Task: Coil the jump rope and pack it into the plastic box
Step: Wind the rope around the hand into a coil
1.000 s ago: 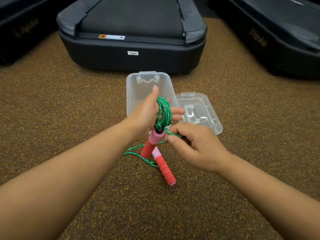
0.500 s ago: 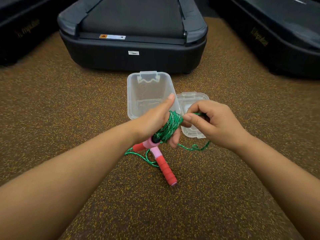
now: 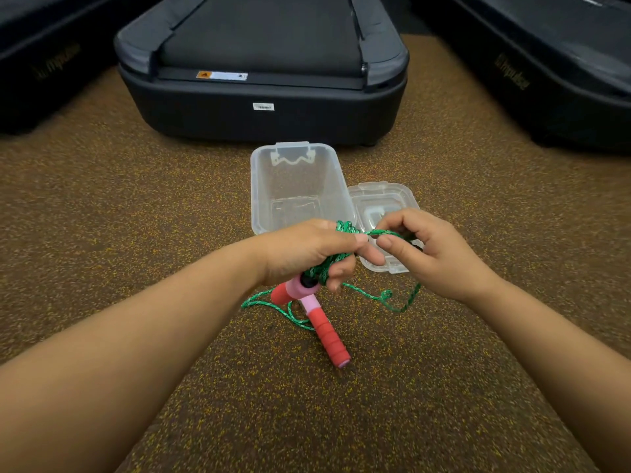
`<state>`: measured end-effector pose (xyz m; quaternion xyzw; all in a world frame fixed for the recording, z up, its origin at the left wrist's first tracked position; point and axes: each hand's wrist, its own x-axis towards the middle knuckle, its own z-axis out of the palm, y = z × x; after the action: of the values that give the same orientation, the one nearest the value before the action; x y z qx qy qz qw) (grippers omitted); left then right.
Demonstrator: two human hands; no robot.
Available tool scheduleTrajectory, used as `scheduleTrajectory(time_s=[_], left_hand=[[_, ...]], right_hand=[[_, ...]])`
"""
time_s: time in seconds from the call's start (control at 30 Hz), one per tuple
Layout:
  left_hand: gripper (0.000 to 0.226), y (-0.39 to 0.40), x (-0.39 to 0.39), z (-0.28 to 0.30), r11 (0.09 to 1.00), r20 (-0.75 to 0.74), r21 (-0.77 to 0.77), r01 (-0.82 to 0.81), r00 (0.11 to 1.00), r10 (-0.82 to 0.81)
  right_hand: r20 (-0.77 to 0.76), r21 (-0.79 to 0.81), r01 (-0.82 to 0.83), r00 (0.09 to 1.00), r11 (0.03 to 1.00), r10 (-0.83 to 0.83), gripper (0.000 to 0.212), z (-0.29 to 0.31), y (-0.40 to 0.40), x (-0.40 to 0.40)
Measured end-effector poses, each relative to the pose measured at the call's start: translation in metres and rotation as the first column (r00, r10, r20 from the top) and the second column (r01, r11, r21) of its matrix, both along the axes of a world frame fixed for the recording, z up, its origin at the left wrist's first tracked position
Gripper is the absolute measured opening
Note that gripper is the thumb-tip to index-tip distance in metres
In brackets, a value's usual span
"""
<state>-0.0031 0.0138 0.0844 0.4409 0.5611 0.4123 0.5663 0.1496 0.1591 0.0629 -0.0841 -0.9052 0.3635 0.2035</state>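
My left hand [image 3: 307,254] is closed around a bundle of green jump rope [image 3: 333,264] wound over its fingers, with one pink-and-red handle [image 3: 290,290] hanging below the palm. My right hand [image 3: 426,254] pinches a strand of the same rope just right of the left fingertips. Loose green rope [image 3: 392,300] droops from both hands onto the floor. The second pink-and-red handle [image 3: 326,331] lies on the floor under my hands. The clear plastic box [image 3: 263,186] stands open just beyond my left hand, nothing in it.
The box's clear lid [image 3: 386,199] lies flat beside the box, partly behind my right hand. A dark treadmill base [image 3: 263,97] sits right behind the box, with others at far left [image 3: 41,73] and far right [image 3: 532,73]. Speckled brown rubber floor [image 3: 136,233] surrounds everything.
My right hand carried the strand from below the coil up and to the right, wrapping another turn around my left fingers. My left hand tilted the coil and handle flatter. The floor handle stayed put.
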Motion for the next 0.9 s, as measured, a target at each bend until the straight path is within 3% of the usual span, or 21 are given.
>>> scheduleTrajectory(time_s=[0.1,0.2,0.27,0.33,0.43,0.57,0.63,0.7,0.8,0.9], left_hand=[[0.032,0.000,0.000,0.000,0.999,0.042,0.002,-0.039,0.998,0.039],[0.030,0.001,-0.001,0.001,0.996,0.107,-0.016,-0.086,0.990,0.087],[0.029,0.002,-0.002,0.002,0.992,0.150,-0.016,-0.122,0.981,0.123],[0.028,0.002,-0.004,0.002,0.988,0.173,-0.012,-0.153,0.973,0.153],[0.028,0.002,-0.006,0.002,0.980,0.183,-0.015,-0.197,0.963,0.196],[0.026,0.000,-0.010,0.003,0.964,0.189,-0.005,-0.267,0.946,0.263],[0.026,-0.001,-0.011,0.004,0.957,0.190,-0.001,-0.289,0.940,0.283],[0.027,-0.001,-0.012,0.005,0.956,0.196,0.009,-0.294,0.938,0.287],[0.027,-0.001,-0.012,0.007,0.952,0.226,0.015,-0.304,0.929,0.293],[0.028,0.000,-0.012,0.009,0.944,0.237,0.024,-0.328,0.920,0.313]], right_hand=[[0.074,-0.001,0.014,0.997,1.000,-0.014,0.010,-0.009,0.002,0.006],[0.104,-0.053,0.087,0.991,0.995,-0.081,0.023,-0.015,-0.001,0.008],[0.114,-0.245,0.147,0.986,0.958,-0.122,0.029,-0.016,-0.003,0.008],[0.117,-0.479,0.166,0.985,0.862,-0.125,0.029,-0.016,-0.005,0.009],[0.106,-0.592,0.183,0.983,0.785,-0.149,0.034,-0.015,-0.007,0.011],[0.070,-0.486,0.136,0.991,0.863,-0.117,0.042,-0.014,-0.005,0.014],[0.053,-0.256,0.182,0.983,0.950,-0.174,0.036,-0.015,-0.001,0.016],[-0.013,-0.098,0.228,0.973,0.969,-0.230,0.027,-0.015,0.000,0.016],[-0.072,-0.090,0.252,0.963,0.964,-0.258,0.014,-0.014,-0.003,0.015],[-0.001,-0.218,0.360,0.930,0.907,-0.369,0.022,-0.021,-0.011,0.016]])
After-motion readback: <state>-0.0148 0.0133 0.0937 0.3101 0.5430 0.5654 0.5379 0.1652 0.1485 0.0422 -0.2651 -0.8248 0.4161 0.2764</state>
